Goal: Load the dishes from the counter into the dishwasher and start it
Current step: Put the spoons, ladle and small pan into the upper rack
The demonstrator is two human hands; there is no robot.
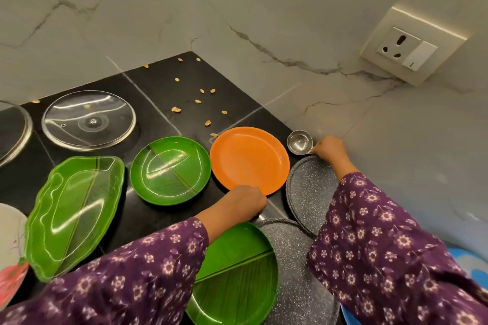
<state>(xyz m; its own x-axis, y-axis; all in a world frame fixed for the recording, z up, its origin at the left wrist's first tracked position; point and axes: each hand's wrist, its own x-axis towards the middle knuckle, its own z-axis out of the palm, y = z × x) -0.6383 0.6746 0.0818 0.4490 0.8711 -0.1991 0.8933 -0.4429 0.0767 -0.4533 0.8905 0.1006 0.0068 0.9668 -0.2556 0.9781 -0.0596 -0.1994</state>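
**Desk** point(163, 92): black stone slabs with pale joints, set into a corner of grey-veined marble wall. A wall socket point(412, 46) is fixed to the right-hand wall.

**Dishes on the desk**
- Orange plate point(249, 159): round, right of centre.
- Round green plate point(170, 170): leaf pattern, just left of the orange plate.
- Leaf-shaped green tray point(76, 214): left and nearer.
- Near green plate point(237, 272): leaf-ribbed, partly under the left sleeve.
- Grey speckled plate point(309, 192): just right of the orange plate.
- Second grey speckled plate point(295, 285): nearer, its edge lying under the first grey plate and under the near green plate.
- Glass lid point(88, 120): far left, knob side down. A second lid point(12, 132) is cut off by the left edge.
- Steel scoop point(298, 141): small round bowl, far right by the wall, beyond the grey speckled plate.
- Pale seeds point(198, 101): scattered over the far part of the desk.

**Hands** (purple floral sleeves)
- Left hand point(243, 202): fingers curled onto the near rim of the orange plate, gripping it.
- Right hand point(328, 149): closed round the steel scoop's handle, which is hidden in the fist.
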